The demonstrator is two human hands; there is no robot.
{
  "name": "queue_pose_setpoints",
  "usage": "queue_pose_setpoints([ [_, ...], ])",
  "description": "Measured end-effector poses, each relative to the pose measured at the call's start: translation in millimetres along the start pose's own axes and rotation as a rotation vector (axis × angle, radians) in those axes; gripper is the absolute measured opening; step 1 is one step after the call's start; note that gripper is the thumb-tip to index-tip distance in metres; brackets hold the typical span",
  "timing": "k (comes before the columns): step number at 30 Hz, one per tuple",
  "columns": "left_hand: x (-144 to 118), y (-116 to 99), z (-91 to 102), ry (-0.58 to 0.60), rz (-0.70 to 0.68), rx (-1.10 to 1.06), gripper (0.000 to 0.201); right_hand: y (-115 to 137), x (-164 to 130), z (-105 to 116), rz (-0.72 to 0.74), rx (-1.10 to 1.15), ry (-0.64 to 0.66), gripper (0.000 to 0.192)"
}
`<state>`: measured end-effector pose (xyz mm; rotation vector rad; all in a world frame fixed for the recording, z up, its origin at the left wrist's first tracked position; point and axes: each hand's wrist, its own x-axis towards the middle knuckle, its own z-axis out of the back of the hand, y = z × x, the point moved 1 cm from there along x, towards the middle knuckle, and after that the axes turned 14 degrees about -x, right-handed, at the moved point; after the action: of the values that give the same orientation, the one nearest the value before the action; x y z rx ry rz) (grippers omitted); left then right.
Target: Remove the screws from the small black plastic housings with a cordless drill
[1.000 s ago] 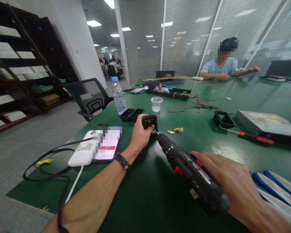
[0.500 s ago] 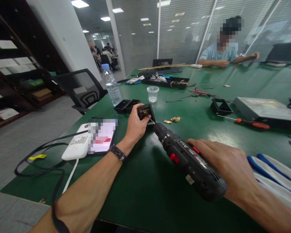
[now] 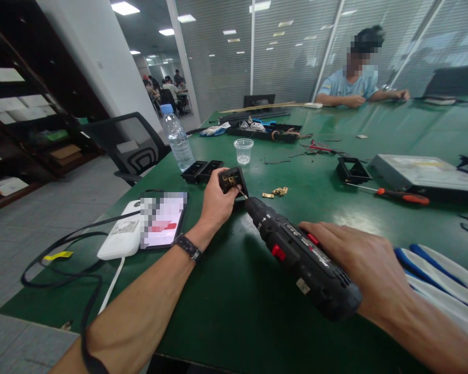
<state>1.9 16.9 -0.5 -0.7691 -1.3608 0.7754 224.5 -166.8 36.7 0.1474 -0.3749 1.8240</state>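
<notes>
My left hand [image 3: 215, 202] grips a small black plastic housing [image 3: 232, 181] with brass contacts inside, holding it tilted on the green table [image 3: 226, 291]. My right hand [image 3: 359, 262] holds a black cordless drill [image 3: 300, 254] with red buttons. The drill's bit points up and left into the housing's open face. Loose brass parts [image 3: 276, 192] lie just right of the housing.
Two more black housings [image 3: 202, 170] lie behind my left hand, another black housing [image 3: 350, 169] to the right. A water bottle [image 3: 176, 138], plastic cup [image 3: 243, 150], phone on a white power bank [image 3: 142, 228], orange-handled screwdriver [image 3: 398, 195], grey metal unit [image 3: 421, 175] and gloves [image 3: 440, 285] lie around. A person [image 3: 354, 78] sits at the far end.
The view has shifted slightly, so things sit a little higher and further left in the picture. Both hands keep the same hold, with the bit still in the housing.
</notes>
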Motion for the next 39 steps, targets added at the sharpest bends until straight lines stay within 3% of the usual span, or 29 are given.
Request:
queue_pose_setpoints([
  [11,-2,-7,0.0,0.003,0.015,0.039,0.043,1,3,3,-0.032,0.005,0.05,0.032],
  [18,-3,-10,0.9,0.012,0.026,0.113,0.042,-2,-1,-2,0.003,-0.004,-0.067,0.039],
  [29,-3,-11,0.7,0.013,0.004,0.128,0.04,-2,2,1,-0.029,0.011,0.018,0.034],
  [39,-4,-14,0.8,0.023,-0.014,0.145,0.036,-1,-1,-12,0.035,-0.044,-0.106,0.045],
])
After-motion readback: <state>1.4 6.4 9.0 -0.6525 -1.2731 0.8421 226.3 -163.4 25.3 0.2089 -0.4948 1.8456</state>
